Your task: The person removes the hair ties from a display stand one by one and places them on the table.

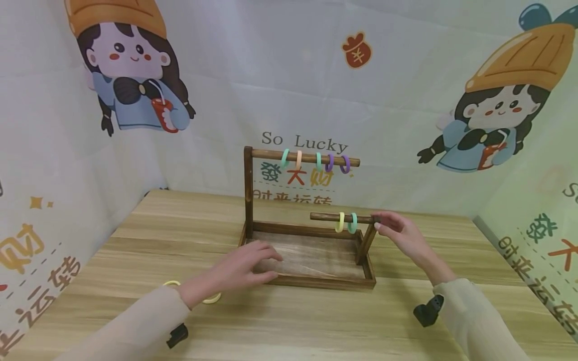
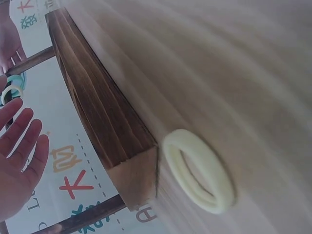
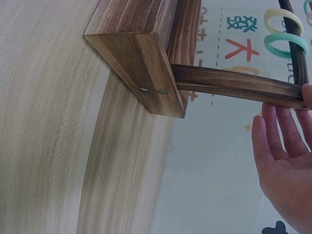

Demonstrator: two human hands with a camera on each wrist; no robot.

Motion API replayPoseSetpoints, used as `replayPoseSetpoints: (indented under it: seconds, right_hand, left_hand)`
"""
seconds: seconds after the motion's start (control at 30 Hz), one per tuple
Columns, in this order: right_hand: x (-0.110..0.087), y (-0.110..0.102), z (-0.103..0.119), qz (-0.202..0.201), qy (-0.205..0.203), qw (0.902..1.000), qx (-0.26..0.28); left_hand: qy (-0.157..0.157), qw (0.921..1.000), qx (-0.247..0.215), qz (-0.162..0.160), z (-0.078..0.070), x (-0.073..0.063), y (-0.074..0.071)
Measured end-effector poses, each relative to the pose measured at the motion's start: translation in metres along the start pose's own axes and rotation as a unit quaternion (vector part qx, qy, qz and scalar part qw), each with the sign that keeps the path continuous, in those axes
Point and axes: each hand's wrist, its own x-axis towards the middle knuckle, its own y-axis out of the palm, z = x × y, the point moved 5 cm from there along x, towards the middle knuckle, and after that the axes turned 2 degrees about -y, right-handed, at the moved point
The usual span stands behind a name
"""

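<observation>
A dark wooden rack (image 1: pixel 311 283) has a tray base, a tall post with a long upper bar (image 1: pixel 309 157), and a short post with a lower bar (image 1: pixel 322 216). My right hand (image 1: pixel 404 235) pinches the top of the short post between thumb and fingers. Beside that grip, a yellow ring (image 1: pixel 340 222) and a teal ring (image 1: pixel 352 223) hang on the lower bar. My left hand (image 1: pixel 253 263) hovers above the tray's front left, fingers extended, holding nothing. A pale yellow ring (image 2: pixel 197 170) lies on the table near the rack; my left forearm partly covers that area in the head view.
Several teal, peach and purple rings (image 1: pixel 345 164) hang along the upper bar. The wood-grain table (image 1: pixel 316 326) reaches back to a printed cloth (image 1: pixel 217 100), which also encloses both sides. Black wrist cameras (image 1: pixel 428 311) hang below the sleeves.
</observation>
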Motion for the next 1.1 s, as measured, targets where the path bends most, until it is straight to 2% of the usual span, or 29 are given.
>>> replayPoseSetpoints:
  seconds: [0.37,0.53,0.83,1.1]
  right_hand:
    - [-0.001,0.001,0.002,0.003,-0.002,0.9999,0.011]
    - [-0.001,0.0,0.002,0.004,-0.004,1.0,0.008]
    - [-0.001,0.001,0.002,0.005,0.0,0.9999,0.014]
    - [-0.001,0.001,0.003,0.007,0.003,0.9999,0.011]
  left_hand:
    - [-0.01,0.9996,-0.026,0.01,0.001,0.023,0.008]
    - [-0.019,0.9988,-0.043,0.01,0.001,0.031,0.014]
    - [-0.039,0.9976,-0.057,0.005,0.0,0.042,0.014]
    - [-0.059,0.9968,-0.049,-0.023,0.005,0.054,0.009]
